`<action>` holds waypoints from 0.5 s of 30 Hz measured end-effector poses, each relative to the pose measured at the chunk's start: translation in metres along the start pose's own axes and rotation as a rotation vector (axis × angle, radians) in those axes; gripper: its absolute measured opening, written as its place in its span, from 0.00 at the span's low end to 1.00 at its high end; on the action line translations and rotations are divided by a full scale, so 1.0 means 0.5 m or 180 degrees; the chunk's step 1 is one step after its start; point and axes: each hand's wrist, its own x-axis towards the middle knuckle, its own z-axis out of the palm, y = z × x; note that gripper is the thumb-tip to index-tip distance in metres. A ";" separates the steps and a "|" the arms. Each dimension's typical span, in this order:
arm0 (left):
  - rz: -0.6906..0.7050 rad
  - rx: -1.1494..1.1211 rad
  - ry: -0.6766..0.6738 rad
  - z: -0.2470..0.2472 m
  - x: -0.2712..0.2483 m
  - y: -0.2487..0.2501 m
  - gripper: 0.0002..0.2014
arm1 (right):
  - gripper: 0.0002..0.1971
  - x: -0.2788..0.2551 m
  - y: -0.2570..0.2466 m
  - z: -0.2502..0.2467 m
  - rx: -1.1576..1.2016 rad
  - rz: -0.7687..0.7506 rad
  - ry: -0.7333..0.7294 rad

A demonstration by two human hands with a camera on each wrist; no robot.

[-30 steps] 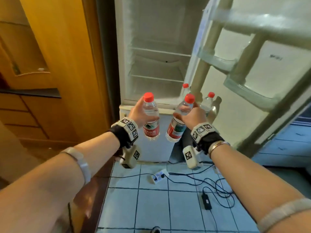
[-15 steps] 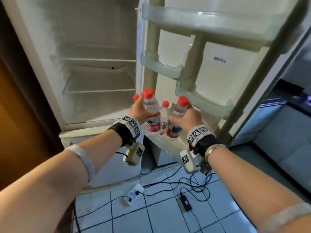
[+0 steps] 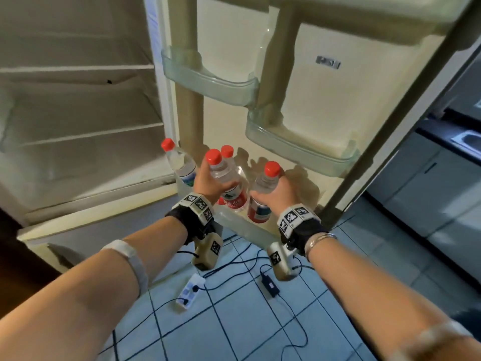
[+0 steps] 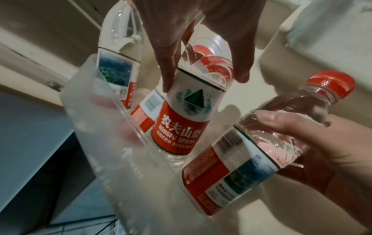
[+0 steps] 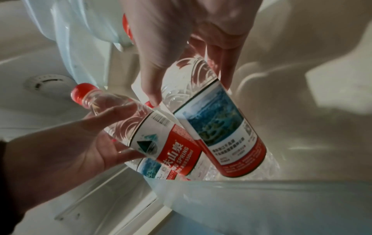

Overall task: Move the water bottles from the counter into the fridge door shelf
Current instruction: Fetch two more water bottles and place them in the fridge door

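Observation:
My left hand grips a clear, red-capped water bottle by its shoulder. Beside it my right hand grips a second bottle, tilted left. Both bottle bases dip behind the translucent front wall of the bottom fridge door shelf. Two more bottles stand in that shelf: one at the left end, another behind my left-hand bottle. The left wrist view shows the left hand on its bottle. In the right wrist view the right hand holds its bottle.
Two upper door shelves hold nothing. The fridge interior lies open on the left. A power strip, an adapter and cables lie on the tiled floor. Grey cabinets stand at right.
Both hands have carried their bottles forward and down to the bottom door shelf. The view has swung right and closer to the fridge door.

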 end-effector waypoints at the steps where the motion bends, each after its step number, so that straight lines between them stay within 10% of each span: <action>1: -0.0035 -0.0003 0.0007 0.001 0.006 -0.016 0.31 | 0.27 0.005 0.004 0.006 -0.0021 0.0025 0.0010; 15: -0.0348 0.0277 0.0159 -0.029 0.057 -0.074 0.32 | 0.32 0.030 0.032 0.036 -0.0307 0.0214 0.0295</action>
